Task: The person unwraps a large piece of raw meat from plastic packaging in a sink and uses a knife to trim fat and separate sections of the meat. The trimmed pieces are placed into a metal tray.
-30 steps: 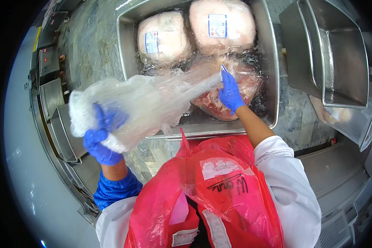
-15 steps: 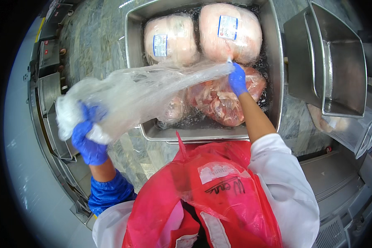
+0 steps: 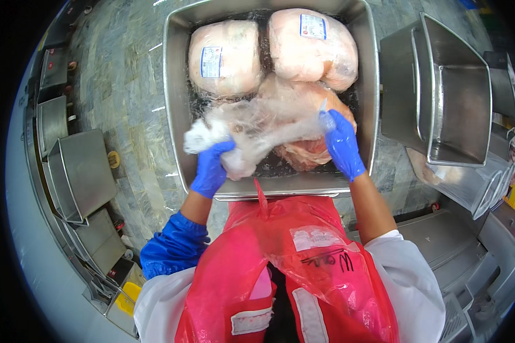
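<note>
A crumpled sheet of clear plastic wrap (image 3: 257, 128) is stretched between my blue-gloved hands, over the near half of a steel tub (image 3: 174, 108). My left hand (image 3: 213, 167) is closed on its bunched left end. My right hand (image 3: 343, 146) grips the narrow right end, and a small pale pointed tip, too small to identify, sticks up above these fingers. Below the wrap lies a red piece of meat (image 3: 304, 155), partly hidden. Behind it are two large pale wrapped cuts of meat (image 3: 229, 74) (image 3: 309, 57) with blue-edged labels.
To the right stands a pair of nested steel bins (image 3: 463, 103), with a clear plastic bag (image 3: 469, 186) beside them. Several steel bins (image 3: 86, 171) line the left side. Grey tiled floor (image 3: 131, 108) surrounds the tub.
My left hand has come in from the far left to the tub's front left, so the wrap hangs shorter and gathered. My right hand has moved slightly nearer to me.
</note>
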Demonstrator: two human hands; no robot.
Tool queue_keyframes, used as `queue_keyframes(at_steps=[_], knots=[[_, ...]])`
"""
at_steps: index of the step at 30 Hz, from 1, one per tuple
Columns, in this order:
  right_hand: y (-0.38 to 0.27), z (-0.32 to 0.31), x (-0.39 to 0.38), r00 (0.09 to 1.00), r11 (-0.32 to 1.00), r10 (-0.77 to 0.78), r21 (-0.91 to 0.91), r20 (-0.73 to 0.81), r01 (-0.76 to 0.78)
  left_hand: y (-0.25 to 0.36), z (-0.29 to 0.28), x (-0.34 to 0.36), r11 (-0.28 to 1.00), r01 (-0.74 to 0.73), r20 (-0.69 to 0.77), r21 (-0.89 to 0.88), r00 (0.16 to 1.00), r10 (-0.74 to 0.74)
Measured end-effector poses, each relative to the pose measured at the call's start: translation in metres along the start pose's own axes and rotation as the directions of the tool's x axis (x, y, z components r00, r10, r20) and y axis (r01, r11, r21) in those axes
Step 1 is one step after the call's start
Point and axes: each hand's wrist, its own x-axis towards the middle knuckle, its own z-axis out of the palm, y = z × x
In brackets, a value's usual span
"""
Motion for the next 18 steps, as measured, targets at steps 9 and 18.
queue_keyframes(at_steps=[9,18], knots=[[-0.012,-0.010,-0.073,0.858,0.876,0.357,0.187,0.370,-0.445,-0.086,0.064,-0.001,0.973,0.229,0.326,0.031,0.918,-0.227],[0.018,0.034,-0.057,0.851,0.914,0.290,0.139,0.437,-0.382,-0.050,0.051,-0.040,0.882,-0.065,0.463,0.466,0.868,-0.181]])
